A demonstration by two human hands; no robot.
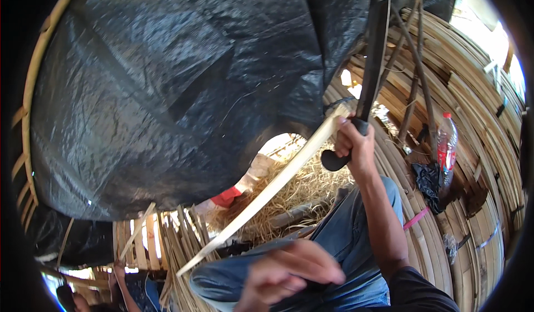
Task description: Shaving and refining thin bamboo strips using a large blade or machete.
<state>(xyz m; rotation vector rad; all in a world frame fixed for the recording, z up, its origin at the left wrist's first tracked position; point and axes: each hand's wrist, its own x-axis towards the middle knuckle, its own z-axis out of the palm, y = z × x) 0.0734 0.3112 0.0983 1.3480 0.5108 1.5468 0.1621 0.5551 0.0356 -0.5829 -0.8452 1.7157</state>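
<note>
**Machete (374, 62) and pale strip (267, 192) share one grip**

The right hand (359, 142), right of centre, is wrapped around the machete's handle and appears to pinch the strip's upper end too; the strip slants toward lower left. The left hand (292, 273), lower centre, is too blurred to tell whether open or closed. That doubled hold could let the strip slip or the blade tilt. Straw-like shavings (295, 178) lie mid-frame, bamboo slats (473, 89) line the right, and black sheeting (189, 89) fills the upper left.
</note>
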